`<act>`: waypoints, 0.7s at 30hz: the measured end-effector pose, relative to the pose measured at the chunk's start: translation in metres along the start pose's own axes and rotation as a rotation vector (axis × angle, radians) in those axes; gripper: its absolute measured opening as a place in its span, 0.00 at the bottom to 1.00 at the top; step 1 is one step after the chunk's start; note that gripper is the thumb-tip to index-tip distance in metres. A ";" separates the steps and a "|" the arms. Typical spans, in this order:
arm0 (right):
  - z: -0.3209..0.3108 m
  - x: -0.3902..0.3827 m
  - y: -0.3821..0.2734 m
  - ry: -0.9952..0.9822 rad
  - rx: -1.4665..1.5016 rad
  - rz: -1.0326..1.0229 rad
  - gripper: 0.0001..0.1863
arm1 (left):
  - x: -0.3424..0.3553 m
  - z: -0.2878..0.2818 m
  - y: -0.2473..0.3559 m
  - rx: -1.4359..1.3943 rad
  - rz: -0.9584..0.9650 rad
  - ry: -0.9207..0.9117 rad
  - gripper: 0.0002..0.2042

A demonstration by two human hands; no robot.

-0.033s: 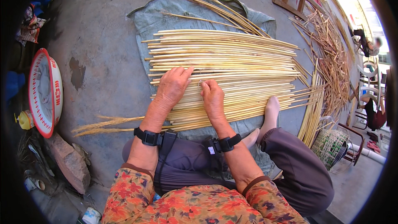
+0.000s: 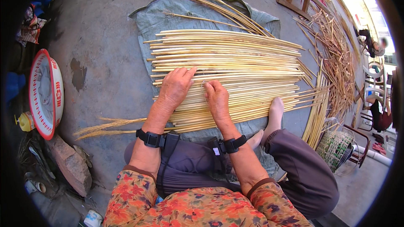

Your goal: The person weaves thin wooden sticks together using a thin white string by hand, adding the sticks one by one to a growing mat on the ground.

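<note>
Neither hand is really gripping anything. The person's left hand lies flat, palm down with the fingers stretched out, pressing on the row of pale reed stalks. The right hand sits just beside it with the fingertips curled down onto the same stalks. It might be pinching one stalk or a thin string there, but it's too small to tell, so call it a narrow, bent-finger hold at most.

The stalks lie side by side like a mat on a grey cloth spread over the concrete, right in front of the crouching person's knees. A bare foot rests on the near right edge of the row, so it looks pinned at three spots.

Around it:
- A few loose stalks with feathery ends poke out to the left.
- A messy reed pile sits to the right.
- A red-rimmed enamel basin is well off to the left.
- A green woven basket sits near the right knee.
</note>
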State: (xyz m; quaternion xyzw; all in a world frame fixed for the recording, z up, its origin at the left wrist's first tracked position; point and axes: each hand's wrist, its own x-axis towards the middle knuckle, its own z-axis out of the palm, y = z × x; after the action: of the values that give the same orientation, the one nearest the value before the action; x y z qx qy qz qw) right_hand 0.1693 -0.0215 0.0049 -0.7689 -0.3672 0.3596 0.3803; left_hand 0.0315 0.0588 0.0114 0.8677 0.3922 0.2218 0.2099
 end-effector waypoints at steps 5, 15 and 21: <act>0.005 0.003 0.002 -0.031 0.246 0.172 0.08 | 0.000 0.002 -0.001 0.047 0.011 -0.013 0.19; 0.011 0.009 0.008 -0.026 0.250 0.221 0.10 | 0.003 0.002 0.000 0.074 0.033 0.003 0.15; 0.008 0.006 0.005 -0.071 0.226 0.243 0.14 | -0.003 -0.001 0.003 0.081 0.062 0.018 0.15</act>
State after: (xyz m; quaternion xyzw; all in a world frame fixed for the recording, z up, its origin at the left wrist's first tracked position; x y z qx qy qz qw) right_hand 0.1671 -0.0162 -0.0046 -0.7468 -0.2421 0.4688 0.4049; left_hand 0.0310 0.0553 0.0133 0.8853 0.3754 0.2199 0.1641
